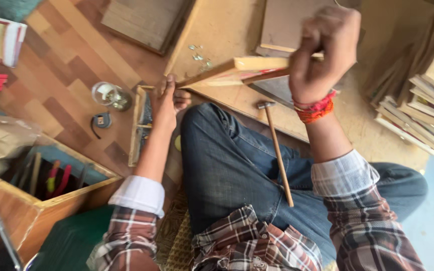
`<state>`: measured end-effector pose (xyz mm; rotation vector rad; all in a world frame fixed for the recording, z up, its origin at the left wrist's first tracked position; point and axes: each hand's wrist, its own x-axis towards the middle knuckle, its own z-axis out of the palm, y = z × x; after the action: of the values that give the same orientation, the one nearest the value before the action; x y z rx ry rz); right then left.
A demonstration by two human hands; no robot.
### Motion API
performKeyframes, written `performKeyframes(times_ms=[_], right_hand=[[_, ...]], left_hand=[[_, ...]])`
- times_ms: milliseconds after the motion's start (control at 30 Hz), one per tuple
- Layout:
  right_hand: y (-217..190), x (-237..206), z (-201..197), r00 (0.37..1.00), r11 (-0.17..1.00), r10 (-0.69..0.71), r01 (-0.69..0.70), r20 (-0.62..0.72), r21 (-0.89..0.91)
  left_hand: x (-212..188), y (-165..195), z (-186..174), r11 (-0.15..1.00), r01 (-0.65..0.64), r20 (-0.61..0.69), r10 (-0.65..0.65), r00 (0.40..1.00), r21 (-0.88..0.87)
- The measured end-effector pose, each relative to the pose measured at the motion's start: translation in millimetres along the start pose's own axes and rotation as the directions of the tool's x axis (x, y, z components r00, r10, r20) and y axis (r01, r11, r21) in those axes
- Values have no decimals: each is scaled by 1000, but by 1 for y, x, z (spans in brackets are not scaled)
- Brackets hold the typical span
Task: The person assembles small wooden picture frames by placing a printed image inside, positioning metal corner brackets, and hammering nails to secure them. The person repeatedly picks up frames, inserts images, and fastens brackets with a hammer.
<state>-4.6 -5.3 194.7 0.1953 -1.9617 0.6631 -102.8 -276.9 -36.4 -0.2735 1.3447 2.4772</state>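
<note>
Here, a wooden frame (pixel 237 70) is held up in the air over a flat board (pixel 227 30) on the floor. The frame is tilted, with its near corner low on the left side. That low corner is gripped by the left hand (pixel 169 100), with the fingers closed around it. The top edge of the frame is held by the right hand (pixel 322 47), which is closed in a tight fist on the wood. A red and orange thread band (pixel 317 109) is worn on the right wrist.

A small hammer (pixel 277 150) with a long wooden handle is laid across the blue jeans (pixel 227 165), its metal head pointing away from the body. It is not touched by either hand.

A glass jar (pixel 110 95) is seen on the wood floor just left of the left hand, and a small black tape measure (pixel 100 120) is near it. A wooden box (pixel 51 185) with tools inside is placed at the lower left. A stack of frames (pixel 423 110) is piled at the right.
</note>
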Motion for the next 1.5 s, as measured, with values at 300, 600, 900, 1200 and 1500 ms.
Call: performKeyframes(times_ms=[300, 600, 900, 1200, 1500], right_hand=[[-13, 29, 83, 961, 997, -45, 24, 271, 80], [11, 43, 71, 726, 864, -36, -323, 687, 386], [-12, 65, 78, 635, 923, -361, 350, 683, 163], [-62, 33, 71, 682, 773, -271, 575, 680, -269], [-25, 31, 51, 822, 992, -70, -2, 564, 126]], left_hand=[[-76, 113, 110, -315, -800, 726, 656, 205, 510], [-44, 126, 126, -303, -818, 716, 675, 178, 489], [-33, 125, 127, -292, -824, 685, 713, 150, 485], [-17, 126, 131, -297, -825, 664, 738, 121, 480], [-27, 140, 125, -244, -831, 706, 670, 228, 500]])
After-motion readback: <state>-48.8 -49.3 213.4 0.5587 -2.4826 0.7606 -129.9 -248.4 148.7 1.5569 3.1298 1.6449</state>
